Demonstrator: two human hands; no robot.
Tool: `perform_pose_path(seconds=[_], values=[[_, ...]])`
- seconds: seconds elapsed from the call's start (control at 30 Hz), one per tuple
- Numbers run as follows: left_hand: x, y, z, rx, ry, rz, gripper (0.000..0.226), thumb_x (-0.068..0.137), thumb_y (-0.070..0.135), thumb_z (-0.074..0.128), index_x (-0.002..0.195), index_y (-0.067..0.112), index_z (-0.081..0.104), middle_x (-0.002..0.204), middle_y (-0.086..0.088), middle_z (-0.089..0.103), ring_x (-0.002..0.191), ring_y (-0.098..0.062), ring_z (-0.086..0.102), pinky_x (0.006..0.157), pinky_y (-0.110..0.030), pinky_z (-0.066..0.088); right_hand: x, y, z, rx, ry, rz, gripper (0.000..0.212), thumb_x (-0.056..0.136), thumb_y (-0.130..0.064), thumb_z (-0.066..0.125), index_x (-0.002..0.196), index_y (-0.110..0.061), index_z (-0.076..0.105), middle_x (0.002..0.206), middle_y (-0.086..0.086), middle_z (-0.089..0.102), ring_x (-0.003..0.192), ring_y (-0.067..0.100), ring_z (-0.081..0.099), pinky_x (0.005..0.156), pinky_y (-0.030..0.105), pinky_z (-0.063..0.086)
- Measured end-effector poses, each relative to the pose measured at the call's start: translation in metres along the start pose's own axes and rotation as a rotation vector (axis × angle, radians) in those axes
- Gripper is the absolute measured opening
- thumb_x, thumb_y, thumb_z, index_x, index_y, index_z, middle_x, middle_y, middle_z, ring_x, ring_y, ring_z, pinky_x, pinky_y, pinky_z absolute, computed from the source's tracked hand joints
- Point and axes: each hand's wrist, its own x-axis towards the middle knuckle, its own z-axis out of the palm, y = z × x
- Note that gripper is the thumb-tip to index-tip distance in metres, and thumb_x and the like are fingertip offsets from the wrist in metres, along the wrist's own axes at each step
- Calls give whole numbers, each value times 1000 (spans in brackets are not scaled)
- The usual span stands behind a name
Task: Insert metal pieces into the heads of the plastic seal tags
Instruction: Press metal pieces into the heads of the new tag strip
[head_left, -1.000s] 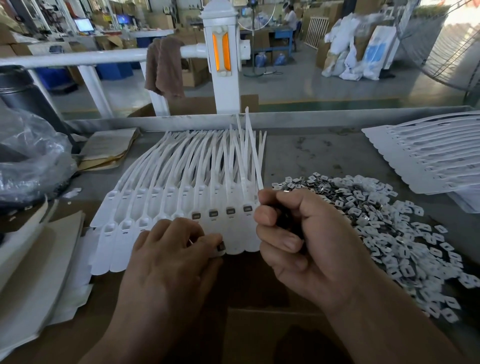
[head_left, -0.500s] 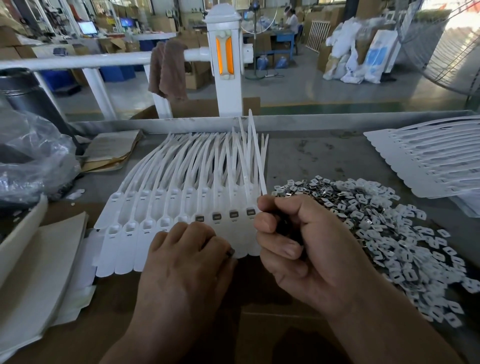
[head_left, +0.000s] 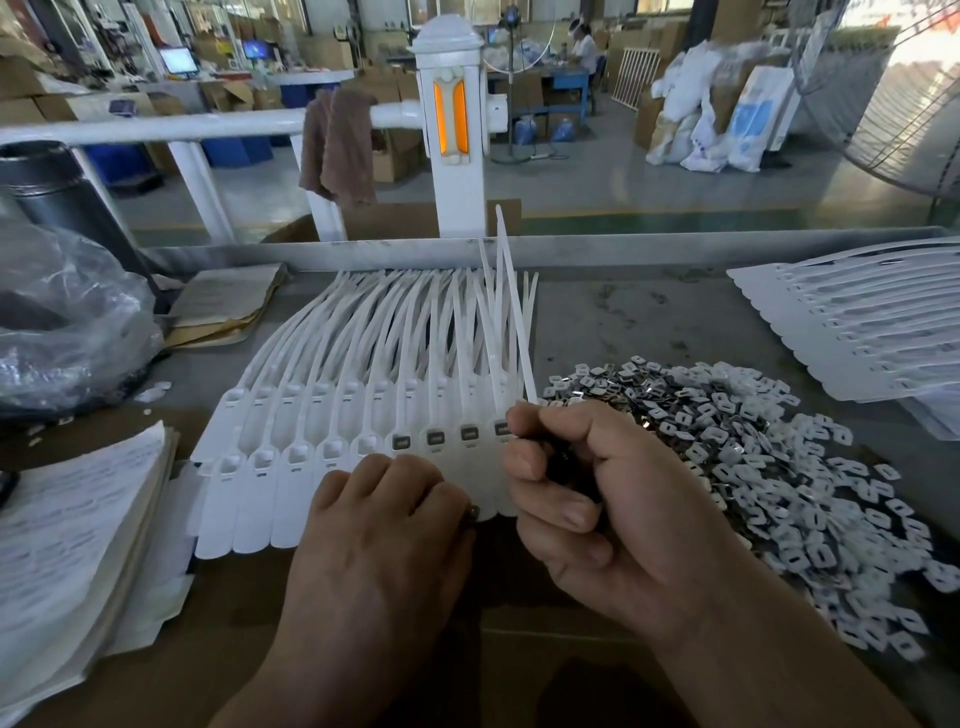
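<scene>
Handling the seal tags (head_left: 363, 415): light, thin white plastic, by my judgement. The straps look bendy and springy, and a few lift off the bench (head_left: 623, 322). The flat ends and heads look stiffer. The tags lie fanned side by side with their heads in a row.
Metal pieces (head_left: 753, 441): a loose heap just right of the fan. They look tiny, light and hard, probably slippery, so best pinched one at a time by the edges.
Filled heads (head_left: 435, 439): four at the fan's right end show dark inserts.
Empty heads (head_left: 332, 449): the rest, toward the fan's left, show open sockets.
Left hand (head_left: 384, 519): knuckles up and fingers curled, it rests on the fan's near ends. A small dark bit at its fingertips seems to be a pinched metal piece.
Right hand (head_left: 597, 499): fisted round a dark thing (head_left: 563, 462) at the fan's right edge. I cannot tell what it is.
Hold: press on the flat ends, not the straps, to keep the row from skating.
</scene>
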Motion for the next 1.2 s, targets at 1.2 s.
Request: perform_pose_path(seconds=[1.2], values=[[-6,-1,-30,-356,179,-101,26,81,42,57,84,22,73,89,9,62,82,-7,60,65,-20,47,-2,22,6,-484,-6,109,16,94,-8,54,82,-6,65,58,11,46,30,12,23,37,14,15]])
